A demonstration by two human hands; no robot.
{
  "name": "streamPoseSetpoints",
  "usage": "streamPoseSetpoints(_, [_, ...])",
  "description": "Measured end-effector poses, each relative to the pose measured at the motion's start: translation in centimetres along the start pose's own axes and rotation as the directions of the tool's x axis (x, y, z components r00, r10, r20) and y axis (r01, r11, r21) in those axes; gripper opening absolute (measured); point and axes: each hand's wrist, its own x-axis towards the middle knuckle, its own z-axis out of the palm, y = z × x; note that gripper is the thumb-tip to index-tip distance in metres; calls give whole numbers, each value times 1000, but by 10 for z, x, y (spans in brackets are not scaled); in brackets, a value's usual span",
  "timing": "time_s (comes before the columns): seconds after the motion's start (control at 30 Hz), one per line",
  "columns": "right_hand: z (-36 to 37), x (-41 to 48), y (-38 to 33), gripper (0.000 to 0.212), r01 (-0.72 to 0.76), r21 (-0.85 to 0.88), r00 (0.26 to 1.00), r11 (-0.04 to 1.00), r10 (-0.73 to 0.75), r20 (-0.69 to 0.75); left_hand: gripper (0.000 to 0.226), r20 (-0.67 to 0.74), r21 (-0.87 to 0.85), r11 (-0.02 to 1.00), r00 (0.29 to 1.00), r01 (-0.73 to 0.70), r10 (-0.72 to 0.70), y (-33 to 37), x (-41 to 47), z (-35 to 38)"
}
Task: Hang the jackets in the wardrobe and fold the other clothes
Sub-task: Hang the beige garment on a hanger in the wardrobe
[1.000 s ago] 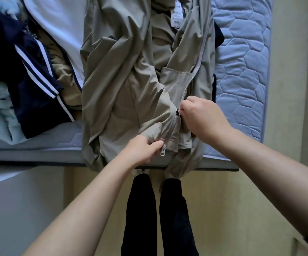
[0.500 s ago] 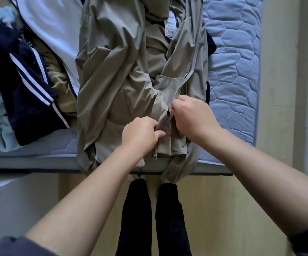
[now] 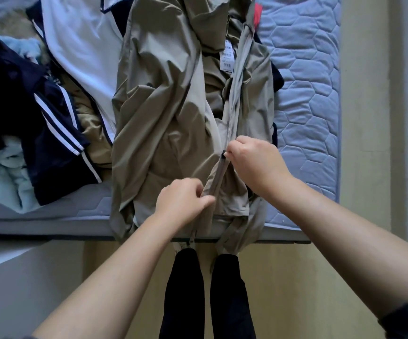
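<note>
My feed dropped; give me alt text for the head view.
Both hands work the zipper of a khaki jacket on the mattress: left hand pinches the hem, right hand grips the zipper pull. Other clothes lie piled to the left.

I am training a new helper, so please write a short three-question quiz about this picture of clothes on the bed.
1. True or false: the beige zip-up jacket lies on the quilted blue mattress.
2. Which hand pinches the zipper slider? A) left hand B) right hand
3. Fill in: the dark navy garment has white ____.

Key: 1 true; 2 B; 3 stripes.
</note>
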Motion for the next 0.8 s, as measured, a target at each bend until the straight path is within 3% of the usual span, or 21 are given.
streamPoseSetpoints(0.07, [1,-1,1,23,0,11,1000,1000,0,-4,24,-80,-69,997,997,-21,16,14,15,-12])
streamPoseSetpoints(0.23, [-3,1,5,22,21,29,1000,999,-21,3,23,-75,90,987,988,-130,137,28,32,-21])
streamPoseSetpoints(0.4, [-11,27,28,25,-109,-45,994,993,108,-20,20,90,228,969,993,-91,72,2,18,0])
streamPoseSetpoints(0.47, [-11,31,30,27,-88,-44,996,995,88,3,21,113,240,969,993,-62,35,-6,15,4])
streamPoseSetpoints(0.7, [-15,28,25,19,-87,0,996,996,87,-12,21,-108,6,998,992,-65,65,39,52,-26])
streamPoseSetpoints(0.8, [-11,27,26,20,-79,4,997,997,79,-1,23,-154,49,990,979,-131,137,49,63,-33])
